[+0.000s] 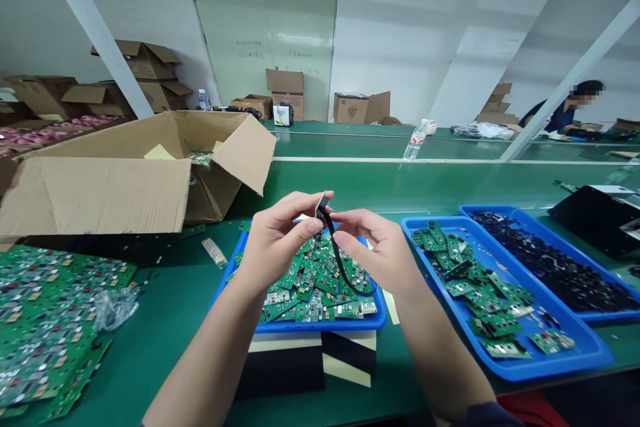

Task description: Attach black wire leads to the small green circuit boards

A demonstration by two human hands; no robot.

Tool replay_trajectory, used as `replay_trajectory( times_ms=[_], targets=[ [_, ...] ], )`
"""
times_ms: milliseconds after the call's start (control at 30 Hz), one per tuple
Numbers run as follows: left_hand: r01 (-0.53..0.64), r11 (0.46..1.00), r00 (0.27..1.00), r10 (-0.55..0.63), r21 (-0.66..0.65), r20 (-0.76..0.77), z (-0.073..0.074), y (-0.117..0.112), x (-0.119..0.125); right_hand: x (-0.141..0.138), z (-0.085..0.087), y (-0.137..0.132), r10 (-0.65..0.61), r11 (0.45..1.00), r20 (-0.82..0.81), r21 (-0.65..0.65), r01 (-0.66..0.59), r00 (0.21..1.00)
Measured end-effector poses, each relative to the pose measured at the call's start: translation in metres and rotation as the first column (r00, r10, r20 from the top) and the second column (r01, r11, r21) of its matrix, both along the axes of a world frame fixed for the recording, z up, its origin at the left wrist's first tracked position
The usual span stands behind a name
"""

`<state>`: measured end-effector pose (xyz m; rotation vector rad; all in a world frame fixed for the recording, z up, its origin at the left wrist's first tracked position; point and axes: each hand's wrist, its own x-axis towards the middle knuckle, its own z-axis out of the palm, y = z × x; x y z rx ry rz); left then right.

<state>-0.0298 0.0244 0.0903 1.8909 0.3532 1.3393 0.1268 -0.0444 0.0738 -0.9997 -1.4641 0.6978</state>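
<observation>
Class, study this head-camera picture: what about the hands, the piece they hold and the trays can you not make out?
- Small part, head view: tiny, half covered by fingertips of the left hand.
- Black cable: its lower end hidden behind the right hand.
- Middle blue tray: the hands cover some boards.
- Far-right tray: black pieces too small to identify.
- Cardboard box: its front wall hides the contents.
</observation>
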Motion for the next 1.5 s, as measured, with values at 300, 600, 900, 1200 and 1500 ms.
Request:
replay_trajectory(
  times_ms=[300,600,900,1200,1500],
  targets=[
    [0.087,0.994,0.995,-0.090,-0.066,-0.037,-0.007,-0.002,0.013,-0.005,0.002,-0.002,-0.257,0.916,0.104,0.343,0.208,0.961],
    [0.137,0.984,0.976,-0.154,-0.113,-0.153,-0.001,-0.006,0.010,0.011,0.003,0.005,-0.294,0.923,0.227,0.320,0.214,0.928],
    [0.326,0.821,0.924,-0.381,-0.469,-0.026,-0.008,-0.001,0.014,0.018,-0.001,0.010,-0.402,0.859,0.220,0.426,0.283,0.889],
    [0.426,0.733,0.827,-0.553,-0.530,-0.099,-0.007,0.004,0.008,0.034,0.006,0.008,-0.494,0.711,0.348,0.689,0.140,0.797],
    [0.405,0.692,0.844,-0.534,-0.598,-0.047,-0.003,0.005,0.007,0.041,0.009,0.002,-0.478,0.722,0.430,0.689,0.064,0.765]
  ],
)
